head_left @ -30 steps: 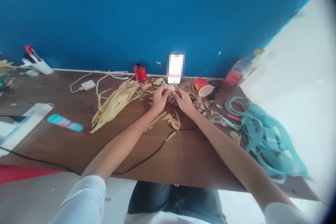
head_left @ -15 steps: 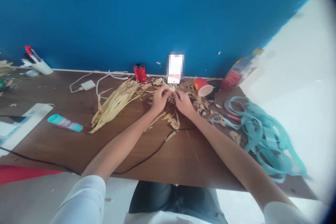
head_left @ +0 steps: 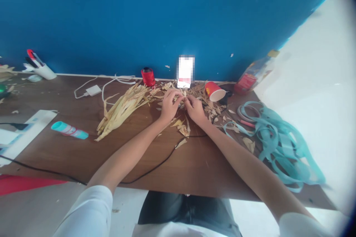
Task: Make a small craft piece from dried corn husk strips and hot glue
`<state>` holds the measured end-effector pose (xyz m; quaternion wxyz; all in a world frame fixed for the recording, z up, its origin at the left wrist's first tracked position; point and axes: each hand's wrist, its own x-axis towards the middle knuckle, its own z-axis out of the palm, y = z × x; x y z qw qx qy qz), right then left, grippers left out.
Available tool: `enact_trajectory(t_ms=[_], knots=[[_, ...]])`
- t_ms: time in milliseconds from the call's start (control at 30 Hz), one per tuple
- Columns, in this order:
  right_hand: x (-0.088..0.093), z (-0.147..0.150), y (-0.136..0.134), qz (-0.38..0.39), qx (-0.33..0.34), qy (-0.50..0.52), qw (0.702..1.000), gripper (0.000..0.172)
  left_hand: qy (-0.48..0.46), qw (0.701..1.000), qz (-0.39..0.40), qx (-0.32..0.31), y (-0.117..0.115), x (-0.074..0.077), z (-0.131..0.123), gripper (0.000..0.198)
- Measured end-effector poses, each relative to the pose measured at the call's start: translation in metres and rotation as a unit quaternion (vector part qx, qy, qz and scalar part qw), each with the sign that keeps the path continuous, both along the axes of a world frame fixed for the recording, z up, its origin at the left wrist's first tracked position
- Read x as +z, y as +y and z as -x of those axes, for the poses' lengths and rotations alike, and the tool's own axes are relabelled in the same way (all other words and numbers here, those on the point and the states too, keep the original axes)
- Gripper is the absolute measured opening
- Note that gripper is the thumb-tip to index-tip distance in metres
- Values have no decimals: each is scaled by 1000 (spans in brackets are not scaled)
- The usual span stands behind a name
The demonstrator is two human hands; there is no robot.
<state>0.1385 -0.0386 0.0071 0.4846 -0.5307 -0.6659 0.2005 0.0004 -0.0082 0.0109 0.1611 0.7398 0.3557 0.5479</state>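
Note:
My left hand and my right hand meet over the back middle of the brown table, fingertips almost touching. Both are closed in a pinch on a small pale piece of dried corn husk, mostly hidden by the fingers. Torn husk scraps lie under and in front of the hands, with more heaped behind them. Left of my left hand rests a bundle of long yellowish corn husks. Just behind the hands, a lit phone leans upright by the blue wall.
A red thread spool stands by the wall; a red paper cup lies tipped. Teal ribbon is piled at right near a bottle. A blue tube, charger, power strip and black cable lie on the table.
My left hand's fingers have shifted slightly and arch higher over the husk piece. A long husk strip near my left wrist no longer shows. My right hand stays nearly in place.

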Motion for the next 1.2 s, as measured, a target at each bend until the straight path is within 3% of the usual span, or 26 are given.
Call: enact_trajectory(t_ms=[567,1200], knots=[[-2,0,-1,-33,-7,-28,999,31,5,1000,11,17,1,-3,2,27],[-6,1,0,-33,-48,-144,988,28,18,999,6,-28,4,-5,0,28]])
